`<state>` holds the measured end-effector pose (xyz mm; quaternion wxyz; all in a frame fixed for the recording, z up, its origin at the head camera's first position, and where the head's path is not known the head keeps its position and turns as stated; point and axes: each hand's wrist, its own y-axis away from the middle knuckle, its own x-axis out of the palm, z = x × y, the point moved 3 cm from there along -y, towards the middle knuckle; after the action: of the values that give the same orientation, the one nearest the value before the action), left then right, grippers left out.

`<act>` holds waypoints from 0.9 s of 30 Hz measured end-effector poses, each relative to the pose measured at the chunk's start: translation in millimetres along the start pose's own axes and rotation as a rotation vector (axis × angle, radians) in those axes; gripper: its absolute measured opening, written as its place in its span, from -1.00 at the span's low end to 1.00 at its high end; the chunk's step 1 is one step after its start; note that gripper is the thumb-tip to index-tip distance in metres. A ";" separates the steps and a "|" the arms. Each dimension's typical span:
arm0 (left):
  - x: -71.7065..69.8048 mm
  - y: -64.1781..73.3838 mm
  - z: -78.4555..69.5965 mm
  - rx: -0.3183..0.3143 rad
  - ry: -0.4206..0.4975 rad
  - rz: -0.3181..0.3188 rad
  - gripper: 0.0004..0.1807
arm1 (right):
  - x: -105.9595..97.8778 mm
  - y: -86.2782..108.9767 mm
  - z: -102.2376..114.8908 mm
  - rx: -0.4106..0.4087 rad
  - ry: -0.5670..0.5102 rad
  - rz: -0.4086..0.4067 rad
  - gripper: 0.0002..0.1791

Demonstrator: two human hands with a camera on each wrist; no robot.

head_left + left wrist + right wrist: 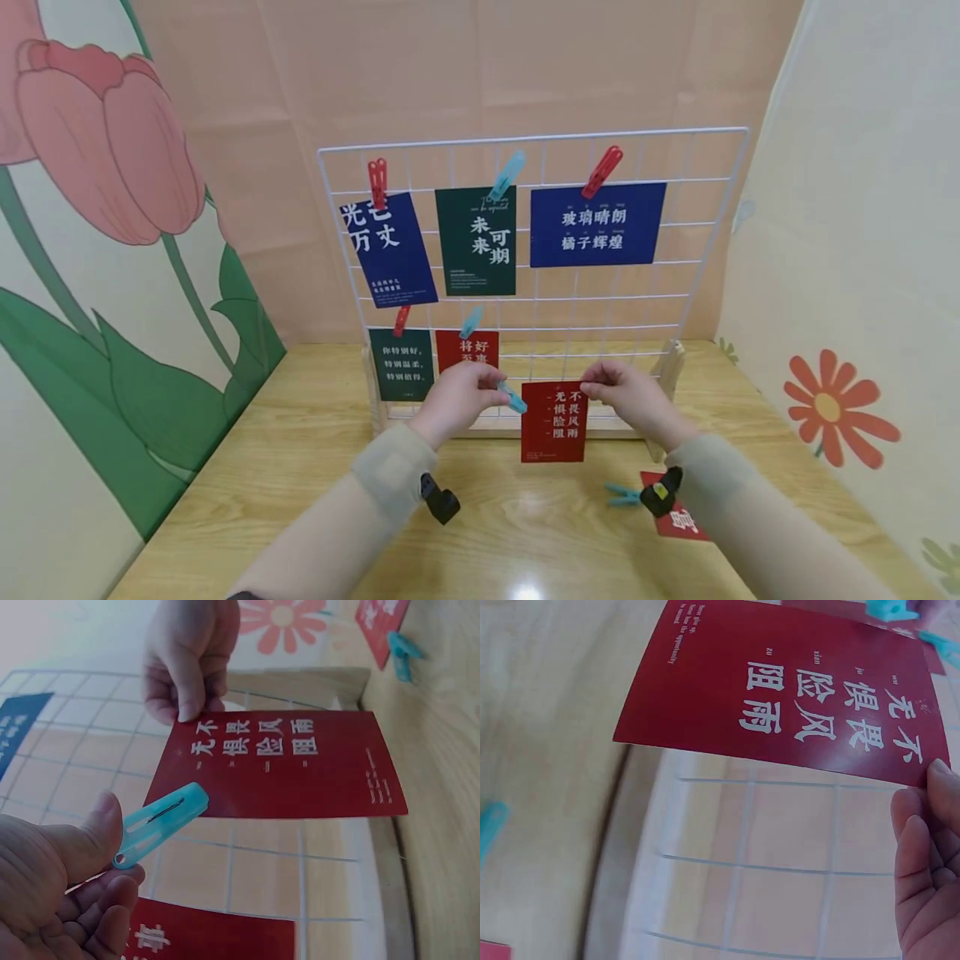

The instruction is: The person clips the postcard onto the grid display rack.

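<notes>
My right hand [626, 396] pinches the upper right corner of a red card [553, 425] with white characters, held upright in front of the white wire grid [622, 300]. At the card's left side, my left hand [461, 400] holds a light blue clothespin [513, 397] between thumb and fingers. In the left wrist view the tip of the clothespin [169, 817] overlaps the card [277, 765]. Thumb and forefinger of the right hand [934, 847] grip the card's corner in the right wrist view. Partly behind my left hand hangs another red card [468, 343].
Red and blue clothespins hold a tilted blue card [397, 258], a green card [477, 250], a wide blue card [596, 229] and a smaller green card [401, 367] on the grid. On the wooden table lie a blue clothespin [622, 495] and a red card [678, 525], partly under my right wrist.
</notes>
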<state>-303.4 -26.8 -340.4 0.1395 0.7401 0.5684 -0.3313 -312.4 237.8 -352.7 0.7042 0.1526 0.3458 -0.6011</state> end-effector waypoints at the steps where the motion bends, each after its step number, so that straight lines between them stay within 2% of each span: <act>1: -2.0 -1.0 -3.2 0.008 0.002 -0.006 -0.63 | -1.8 -1.4 2.6 -0.004 0.000 -0.005 -0.83; 5: -9.3 -5.7 -16.0 0.036 0.019 -0.045 -0.61 | -8.1 -8.9 13.3 -0.032 0.012 -0.040 -0.83; 10: -16.4 -12.1 -31.4 0.087 0.002 -0.130 -0.72 | -14.3 -18.5 25.5 -0.072 0.011 -0.077 -0.83; 13: -18.6 -16.2 -38.3 0.112 -0.009 -0.172 -0.71 | -16.8 -23.0 30.6 -0.076 0.025 -0.091 -0.82; 20: -22.6 -23.2 -48.4 0.128 -0.074 -0.251 -0.70 | -19.9 -30.8 38.8 -0.073 0.048 -0.137 -0.82; 27: -24.6 -26.2 -55.7 0.181 -0.068 -0.306 -0.70 | -21.8 -36.1 45.9 -0.081 0.088 -0.174 -0.85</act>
<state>-312.7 -4.5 -278.7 0.0394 0.6430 0.6372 -0.4231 -333.7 216.7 -298.1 0.6391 0.1196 0.4120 -0.6383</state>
